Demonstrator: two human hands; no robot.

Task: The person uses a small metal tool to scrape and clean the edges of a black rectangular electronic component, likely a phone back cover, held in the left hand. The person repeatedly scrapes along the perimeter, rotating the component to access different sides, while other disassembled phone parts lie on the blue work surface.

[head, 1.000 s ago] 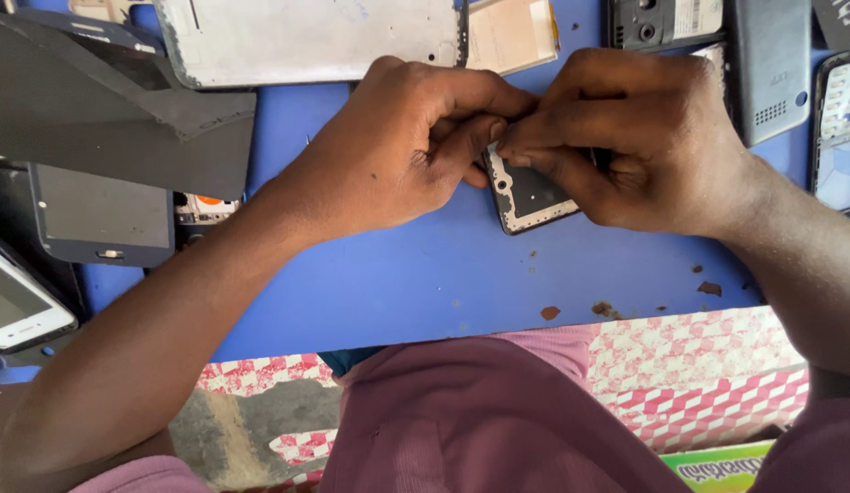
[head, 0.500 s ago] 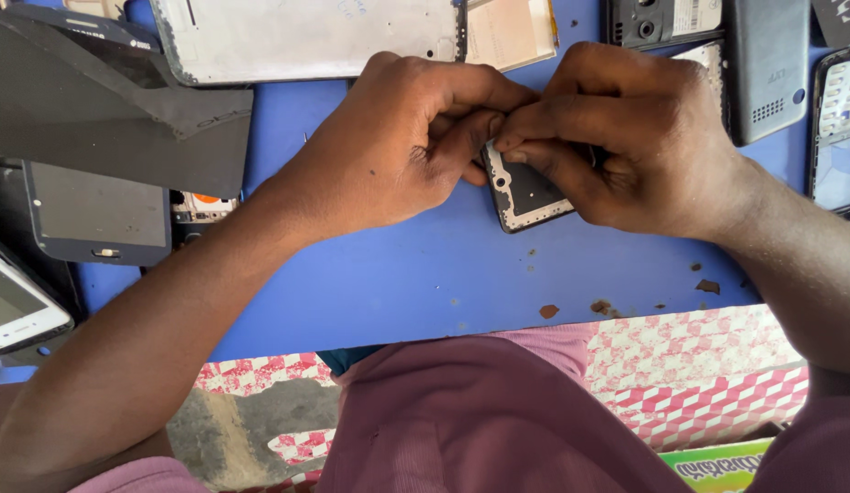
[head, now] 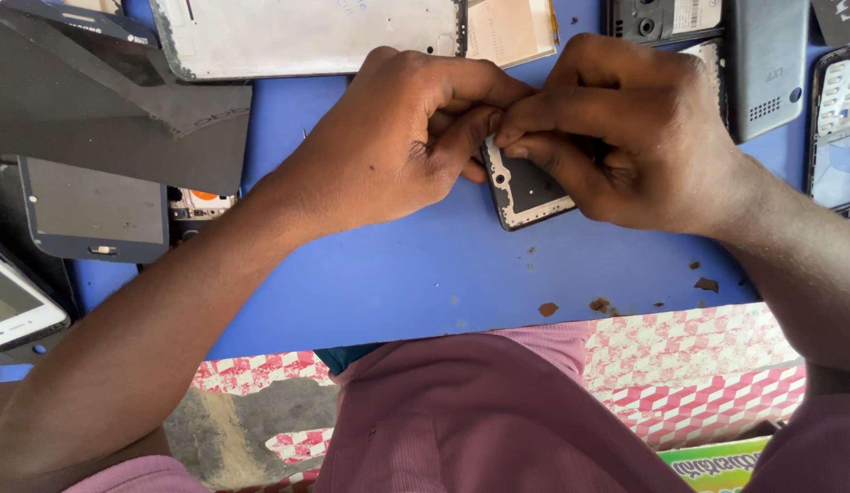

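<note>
A small black phone frame [head: 527, 192] with a pale edge lies on the blue table [head: 398, 274], its near corner showing. My right hand [head: 626, 137] lies over it and grips it, fingers curled across its upper part. My left hand [head: 398, 137] presses in from the left, its thumb and fingertips pinched against the frame's top left edge, touching my right fingers. Whether a small part sits between the fingertips is hidden.
A large grey tablet back [head: 306, 36] and a dark flat panel [head: 105, 100] lie at the back left. Dark phones [head: 92, 210] and a white phone [head: 14, 310] sit at the left edge. More phone bodies [head: 763, 64] lie at the back right. Patterned pink cloth [head: 699, 365] hangs below the table edge.
Both hands stay pinched over the phone frame. The fingers have shifted only slightly and the frame lies in nearly the same place.
</note>
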